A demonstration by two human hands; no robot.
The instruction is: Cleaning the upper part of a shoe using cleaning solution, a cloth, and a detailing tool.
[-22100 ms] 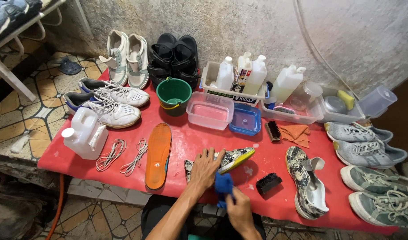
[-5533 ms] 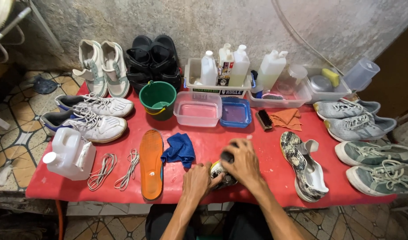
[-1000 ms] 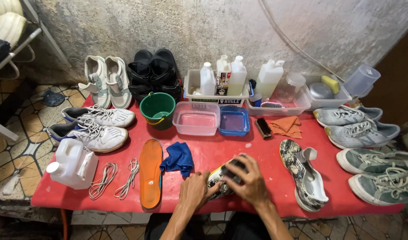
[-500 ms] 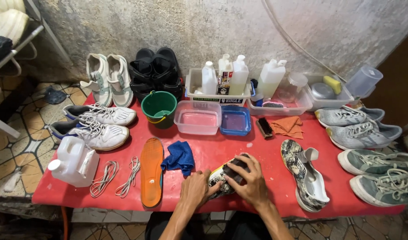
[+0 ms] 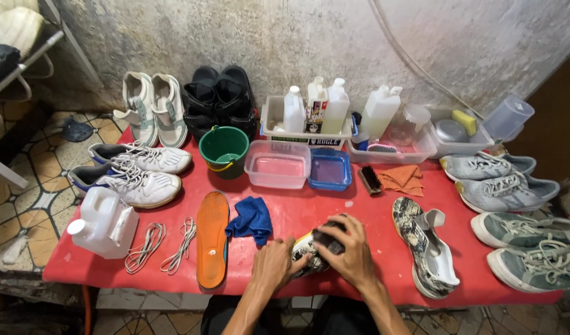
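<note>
Near the front edge of the red table (image 5: 334, 211), my left hand (image 5: 271, 265) grips the heel end of a patterned sneaker (image 5: 307, 253). Over the shoe's toe lies my right hand (image 5: 353, 253), pressing a dark brush (image 5: 328, 239) onto it. Most of the shoe is hidden under both hands. Its mate, another patterned sneaker (image 5: 424, 251), lies open to the right. A crumpled blue cloth (image 5: 251, 218) and an orange insole (image 5: 212, 245) lie just left of my hands.
White laces (image 5: 164, 245) and a white jug (image 5: 104, 221) sit at the left. A green bucket (image 5: 224, 149), a clear tub (image 5: 277, 164), a blue tub (image 5: 329, 169), a brush (image 5: 370, 180) and an orange rag (image 5: 401, 178) stand mid-table. Bottles line the back; shoes lie around.
The blue cloth left my hand and now lies on the table; my right hand took a dark brush to the sneaker. Over the last second both hands barely shifted.
</note>
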